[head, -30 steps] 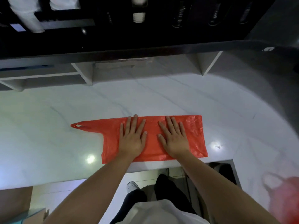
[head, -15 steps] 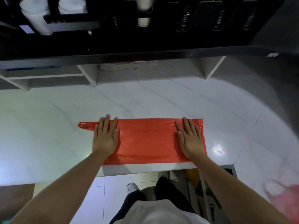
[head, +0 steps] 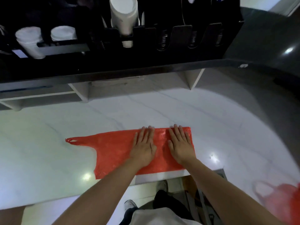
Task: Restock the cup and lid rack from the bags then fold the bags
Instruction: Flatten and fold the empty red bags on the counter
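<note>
A red plastic bag (head: pixel 113 150) lies flat on the white marble counter (head: pixel 48 151), its handle loop pointing left. My left hand (head: pixel 143 147) rests palm down on the bag's middle, fingers spread. My right hand (head: pixel 180 145) lies flat on the bag's right end, close beside the left. Neither hand grips anything. Above, the black cup and lid rack (head: pixel 146 51) holds a tall stack of white cups (head: pixel 124 18) and two shorter white stacks (head: pixel 29 41) at the left.
A second red bag (head: pixel 285 197) lies blurred at the counter's right edge. White shelf supports (head: pixel 193 78) stand under the rack. The counter's front edge runs just below the flat bag; my legs and shoes show beneath.
My left hand slid right along the bag from its handle end and now lies next to the right hand, which shifted slightly left. The view tilted up toward the rack.
</note>
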`<state>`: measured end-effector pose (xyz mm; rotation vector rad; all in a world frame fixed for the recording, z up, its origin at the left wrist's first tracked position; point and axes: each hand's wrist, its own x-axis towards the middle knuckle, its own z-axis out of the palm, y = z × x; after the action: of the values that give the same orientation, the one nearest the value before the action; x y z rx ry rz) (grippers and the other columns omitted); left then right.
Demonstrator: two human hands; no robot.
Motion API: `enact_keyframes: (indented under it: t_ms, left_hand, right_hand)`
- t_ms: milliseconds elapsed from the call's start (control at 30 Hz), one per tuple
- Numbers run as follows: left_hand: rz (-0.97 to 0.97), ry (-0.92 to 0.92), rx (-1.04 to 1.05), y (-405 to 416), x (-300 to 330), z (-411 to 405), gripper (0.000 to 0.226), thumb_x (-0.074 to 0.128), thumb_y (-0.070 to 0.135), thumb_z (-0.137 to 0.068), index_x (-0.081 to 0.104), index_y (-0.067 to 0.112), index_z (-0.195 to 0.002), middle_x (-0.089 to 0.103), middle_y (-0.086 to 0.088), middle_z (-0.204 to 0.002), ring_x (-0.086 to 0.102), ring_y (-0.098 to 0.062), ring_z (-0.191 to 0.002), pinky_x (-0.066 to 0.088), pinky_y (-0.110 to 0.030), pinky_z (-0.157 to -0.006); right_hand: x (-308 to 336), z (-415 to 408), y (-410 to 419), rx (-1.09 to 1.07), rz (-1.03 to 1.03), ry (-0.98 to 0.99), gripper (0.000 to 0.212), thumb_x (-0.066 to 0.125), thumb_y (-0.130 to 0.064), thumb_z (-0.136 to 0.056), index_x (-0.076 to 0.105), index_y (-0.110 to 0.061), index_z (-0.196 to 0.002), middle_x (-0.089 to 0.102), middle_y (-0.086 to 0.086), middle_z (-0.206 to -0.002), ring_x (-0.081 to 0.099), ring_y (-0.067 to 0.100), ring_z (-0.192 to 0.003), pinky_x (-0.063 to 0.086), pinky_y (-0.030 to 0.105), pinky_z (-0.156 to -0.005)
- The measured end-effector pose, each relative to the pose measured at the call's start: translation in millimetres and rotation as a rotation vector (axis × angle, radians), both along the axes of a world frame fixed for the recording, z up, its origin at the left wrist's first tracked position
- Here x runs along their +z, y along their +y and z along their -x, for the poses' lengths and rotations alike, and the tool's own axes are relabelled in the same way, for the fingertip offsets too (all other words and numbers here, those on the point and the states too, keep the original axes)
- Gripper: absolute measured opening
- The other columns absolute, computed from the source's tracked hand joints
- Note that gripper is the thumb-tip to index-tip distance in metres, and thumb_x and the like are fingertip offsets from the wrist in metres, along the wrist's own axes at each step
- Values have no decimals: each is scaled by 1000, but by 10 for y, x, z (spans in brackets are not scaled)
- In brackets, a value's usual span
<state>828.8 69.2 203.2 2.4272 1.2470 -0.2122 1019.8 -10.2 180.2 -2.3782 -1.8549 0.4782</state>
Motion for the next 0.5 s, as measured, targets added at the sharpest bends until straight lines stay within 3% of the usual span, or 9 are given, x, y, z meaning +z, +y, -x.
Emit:
enact_keyframes:
  t_ms: [100, 200, 500]
  left_hand:
    - [-65, -20, 9, -135, -77, -356, 65, 18, 40, -105, -10, 22, -161, -14, 1, -169, -21, -18, -153, -4, -49, -125]
    - [-113, 22, -29, -216, -253, -476, 59, 16, 45, -106, 0, 30, -162, -11, 3, -169, -18, -19, -154, -3, -51, -124]
    - [-209, 27, 95, -20, -421, 59, 58, 21, 45, -105, 20, 29, -161, 7, 5, -170, -1, -17, -156, 8, -49, -125]
  right_hand:
    - [-19, -77, -46, 4, -20, -56, 60, 28, -37, -108, 9, -18, -161, -2, 4, -168, -13, 20, -155, -9, 42, -126]
    - [-115, -174, -118, 12, 22, -47, 60, 22, -41, -109, 0, -22, -160, -8, 2, -168, -19, 18, -153, -11, 40, -125]
    - [-251, -246, -174, -1, -7, -82, 60, 18, -49, -108, 4, -26, -161, -5, -3, -169, -15, 15, -154, -1, 43, -126]
